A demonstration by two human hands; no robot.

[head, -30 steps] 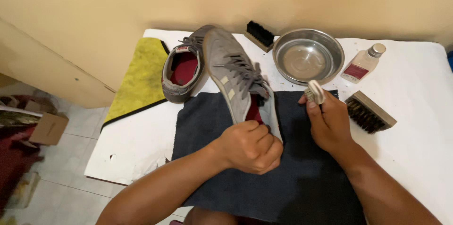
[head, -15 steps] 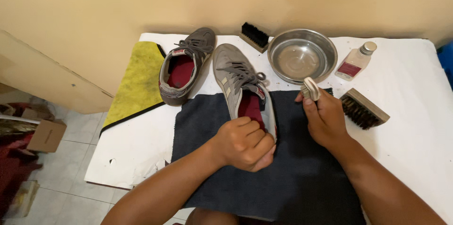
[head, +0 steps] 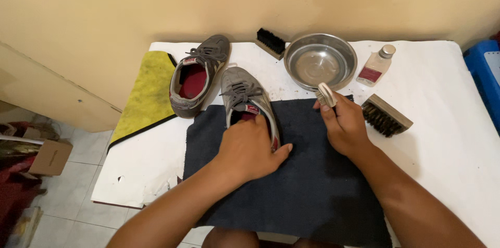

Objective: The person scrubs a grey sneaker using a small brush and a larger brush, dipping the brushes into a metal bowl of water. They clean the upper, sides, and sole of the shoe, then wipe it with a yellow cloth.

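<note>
grey shoe (head: 245, 94) on dark towel (head: 312, 175), left hand (head: 249, 149) gripping heel; right hand (head: 345, 128) clutching small brush (head: 326, 94).

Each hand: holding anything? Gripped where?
Left hand grips the grey shoe at its heel end. Right hand holds a small brush by its handle.

Two bare forearms, sleeveless, no rings or watch.
</note>
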